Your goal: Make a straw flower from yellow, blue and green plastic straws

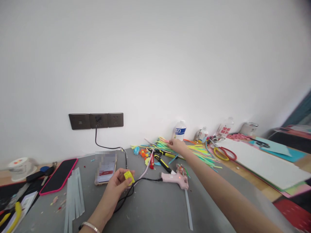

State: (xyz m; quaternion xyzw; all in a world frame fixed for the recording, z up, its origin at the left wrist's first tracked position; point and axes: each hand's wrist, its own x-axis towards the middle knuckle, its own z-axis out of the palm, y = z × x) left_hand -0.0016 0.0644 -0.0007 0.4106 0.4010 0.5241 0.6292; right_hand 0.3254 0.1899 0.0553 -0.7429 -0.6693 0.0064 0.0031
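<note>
1. Left hand (118, 183), lower centre of frame: thumb and fingers pinched closed on yellow piece (128, 175).
2. Right hand (178, 146), right of centre: fingers at coloured strips (200, 151); whether any strip is gripped cannot be determined.
3. Pink glue gun (173, 179), lower right of centre: lies on grey mat (155, 210).

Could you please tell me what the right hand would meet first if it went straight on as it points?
Probably the strips, just ahead of the right hand; they may be touching, though depth is unclear. Beyond them, the wall seems next.
</note>
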